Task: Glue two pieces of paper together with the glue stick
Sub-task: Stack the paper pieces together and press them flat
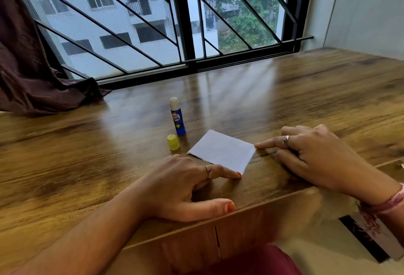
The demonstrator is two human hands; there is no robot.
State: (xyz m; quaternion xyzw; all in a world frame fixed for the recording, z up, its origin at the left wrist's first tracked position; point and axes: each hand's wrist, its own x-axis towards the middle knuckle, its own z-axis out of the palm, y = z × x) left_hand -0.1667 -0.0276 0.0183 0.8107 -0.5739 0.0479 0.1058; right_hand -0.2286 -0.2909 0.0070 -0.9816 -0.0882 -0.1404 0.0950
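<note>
White paper [222, 150] lies flat on the wooden tabletop [317, 99]. Left hand [185, 189] and right hand [314, 154], fingers spread, touch its corners with index fingertips. Uncapped glue stick [177, 116] stands upright just behind, yellow cap [173, 142] beside it.

- One paper [222, 150], seemingly two stacked sheets
- One glue stick [177, 116]
- One cap [173, 142]
- Two hands: left [183, 187], right [314, 154]
- Two rings [208, 171]
- One table [306, 99]
</note>
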